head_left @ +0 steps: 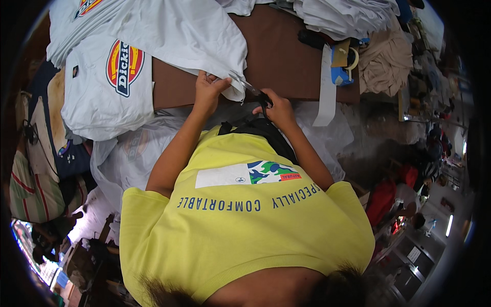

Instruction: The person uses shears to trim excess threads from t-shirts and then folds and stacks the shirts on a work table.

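Observation:
A white T-shirt [189, 38] lies spread over the brown tabletop, one part of it reaching down to the near edge. My left hand [208, 92] is closed on the hem of this shirt, thumb and fingers pinching the cloth. In my right hand [279, 109] is a pair of scissors [252, 89] with dark handles. Its metal blades stand apart and point left at the shirt's edge, close to my left fingertips. Whether the blades touch the cloth I cannot tell.
A folded white T-shirt [102, 102] with a red and yellow print lies on the left. At the right stand a blue tape dispenser [341, 69] and a white paper strip [326, 94]. White garments [342, 18] and beige cloth [386, 56] are piled beyond. Clear plastic [135, 153] hangs below the table edge.

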Available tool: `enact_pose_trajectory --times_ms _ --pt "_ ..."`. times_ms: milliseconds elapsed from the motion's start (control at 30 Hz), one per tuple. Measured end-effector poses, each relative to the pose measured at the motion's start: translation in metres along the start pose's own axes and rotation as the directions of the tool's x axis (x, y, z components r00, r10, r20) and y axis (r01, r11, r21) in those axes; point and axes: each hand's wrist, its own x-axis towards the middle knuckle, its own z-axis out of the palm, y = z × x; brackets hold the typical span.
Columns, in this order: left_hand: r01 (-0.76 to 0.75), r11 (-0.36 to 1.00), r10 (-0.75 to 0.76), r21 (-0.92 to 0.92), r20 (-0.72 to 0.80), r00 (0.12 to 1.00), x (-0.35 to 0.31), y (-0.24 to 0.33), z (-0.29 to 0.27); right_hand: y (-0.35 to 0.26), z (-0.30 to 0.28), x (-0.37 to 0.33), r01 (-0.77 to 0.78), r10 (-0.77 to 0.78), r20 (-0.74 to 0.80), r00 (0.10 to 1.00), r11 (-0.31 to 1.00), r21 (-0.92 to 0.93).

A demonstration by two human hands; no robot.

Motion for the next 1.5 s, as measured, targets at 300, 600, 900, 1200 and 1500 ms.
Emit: enact_pose_trajectory --times_ms 300,600,900,1200,1500 --pt "-0.002 0.999 -0.001 0.043 0.067 0.998 0.000 0.005 -0.002 -0.019 -0.008 0.018 0.007 -0.004 0.060 0.998 0.998 -0.063" --pt "0.020 0.998 -0.025 0.054 0.087 0.996 -0.002 0.014 -0.002 -0.003 -0.002 0.007 -0.052 0.052 0.068 0.996 0.999 -0.001" --pt "0.012 0.999 -0.018 0.051 0.106 0.994 0.002 0.014 -0.008 -0.024 -0.011 0.008 -0.005 0.007 0.016 1.000 0.994 -0.109" --pt "0.007 0.997 -0.017 0.077 0.131 0.991 0.001 0.019 -0.010 -0.040 -0.015 0.020 0.002 0.006 0.071 0.997 0.994 -0.110" --pt "-0.019 1.000 0.018 0.012 0.048 0.999 0.003 0.019 -0.011 -0.021 -0.008 0.005 0.021 -0.021 0.016 1.000 1.000 -0.013"
